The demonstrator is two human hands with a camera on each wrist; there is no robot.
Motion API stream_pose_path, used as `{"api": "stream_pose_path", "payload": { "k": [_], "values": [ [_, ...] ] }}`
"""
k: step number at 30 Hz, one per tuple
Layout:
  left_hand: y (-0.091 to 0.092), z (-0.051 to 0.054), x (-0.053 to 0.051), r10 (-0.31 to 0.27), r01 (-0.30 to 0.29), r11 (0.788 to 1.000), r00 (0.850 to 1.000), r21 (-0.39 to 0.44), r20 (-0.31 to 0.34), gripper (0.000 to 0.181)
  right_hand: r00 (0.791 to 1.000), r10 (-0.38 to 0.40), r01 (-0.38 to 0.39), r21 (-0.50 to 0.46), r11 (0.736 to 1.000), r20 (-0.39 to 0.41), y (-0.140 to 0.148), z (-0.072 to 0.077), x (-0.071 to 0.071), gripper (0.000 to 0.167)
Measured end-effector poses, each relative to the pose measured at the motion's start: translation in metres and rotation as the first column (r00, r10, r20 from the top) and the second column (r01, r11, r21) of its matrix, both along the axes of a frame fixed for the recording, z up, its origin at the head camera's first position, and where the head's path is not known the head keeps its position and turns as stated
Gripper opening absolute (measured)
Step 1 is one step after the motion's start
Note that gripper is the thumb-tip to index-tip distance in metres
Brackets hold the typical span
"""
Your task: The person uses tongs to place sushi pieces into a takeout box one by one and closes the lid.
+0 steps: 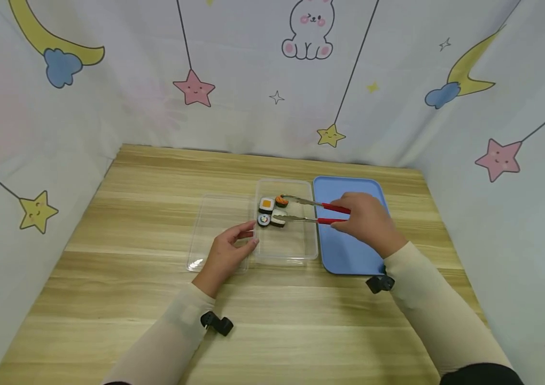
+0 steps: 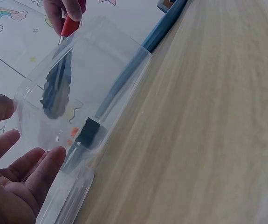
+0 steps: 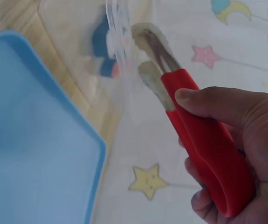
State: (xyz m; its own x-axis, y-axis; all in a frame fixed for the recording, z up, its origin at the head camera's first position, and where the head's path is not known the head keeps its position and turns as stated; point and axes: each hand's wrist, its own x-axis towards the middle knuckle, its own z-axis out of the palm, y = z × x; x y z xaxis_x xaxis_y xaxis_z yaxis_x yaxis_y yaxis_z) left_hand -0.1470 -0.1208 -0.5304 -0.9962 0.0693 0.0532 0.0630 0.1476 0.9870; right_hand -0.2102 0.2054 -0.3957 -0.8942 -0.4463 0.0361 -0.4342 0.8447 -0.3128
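Observation:
My right hand (image 1: 366, 222) grips tongs (image 3: 203, 135) by their red handles. The metal arms stand apart, their tips over a clear plastic box (image 1: 287, 248). Several toy sushi pieces sit at the box's left side: an orange-topped one (image 1: 281, 201) by one tip, a white one (image 1: 278, 218) under the other, one with a yellow square centre (image 1: 266, 204), and a small round roll (image 1: 263, 220). Whether the tips touch the pieces I cannot tell. My left hand (image 1: 226, 254) rests its relaxed fingers and thumb against the box's left wall.
A clear flat lid (image 1: 210, 227) lies left of the box, partly beneath my left hand. Close on the box's right is a blue tray (image 1: 349, 256), partly covered by my right hand. A printed curtain (image 1: 253, 123) stands behind the wooden table (image 1: 277, 321).

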Motion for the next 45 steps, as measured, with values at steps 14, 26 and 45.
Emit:
{"api": "stream_pose_path", "payload": {
  "k": [14, 26, 45],
  "values": [
    [0.001, 0.0, 0.0, -0.005, 0.005, 1.0, 1.0, -0.023, 0.02, 0.047, 0.947, -0.321, 0.32, -0.02, 0.947, -0.02, 0.141, 0.018, 0.075, 0.053],
    [0.001, 0.0, 0.0, -0.009, 0.009, 1.0, 1.0, -0.018, 0.025, 0.047, 0.878, -0.47, 0.462, 0.096, 0.882, 0.087, 0.209, -0.001, 0.136, 0.063],
    [0.002, 0.007, 0.002, -0.005, 0.005, 1.0, 0.998, -0.004, 0.067, 0.048, 0.857, -0.475, 0.493, -0.047, 0.869, 0.2, 0.194, -0.025, 0.112, 0.057]
  ]
}}
